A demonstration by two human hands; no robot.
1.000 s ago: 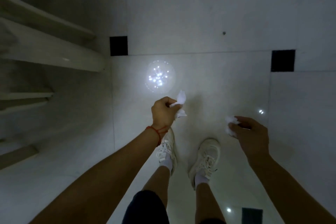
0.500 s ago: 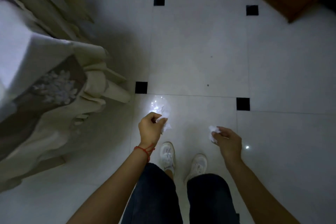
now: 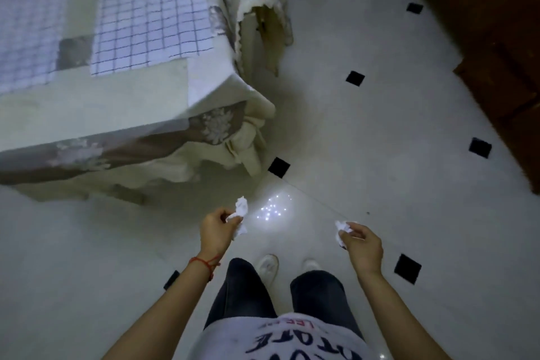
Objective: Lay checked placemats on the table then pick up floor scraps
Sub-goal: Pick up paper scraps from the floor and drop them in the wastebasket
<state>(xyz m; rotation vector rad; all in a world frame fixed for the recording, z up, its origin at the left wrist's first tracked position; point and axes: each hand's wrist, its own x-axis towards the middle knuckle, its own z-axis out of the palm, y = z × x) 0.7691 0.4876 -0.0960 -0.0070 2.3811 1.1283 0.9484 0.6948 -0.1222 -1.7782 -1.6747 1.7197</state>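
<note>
My left hand [image 3: 217, 229] grips a crumpled white paper scrap [image 3: 241, 207] that sticks out above and below its fingers. My right hand [image 3: 361, 245] holds another crumpled white scrap [image 3: 341, 229] between thumb and fingers. Both hands hover at waist height over the pale tiled floor. Up left, two checked placemats lie flat on the cloth-covered table [image 3: 140, 102]: one [image 3: 152, 17] near the corner, the other [image 3: 26, 35] at the left edge of view.
The tablecloth corner [image 3: 242, 131] hangs down close to my left hand. A covered chair [image 3: 263, 0] stands behind the table. Dark wooden furniture [image 3: 482, 38] fills the upper right. White floor tiles with small black squares [image 3: 279, 167] lie ahead; a light reflection [image 3: 274, 207] glints between my hands.
I have risen from a crouch to standing, so the table top with its placemats has come into view. Both hands still hold their scraps and have spread a little further apart.
</note>
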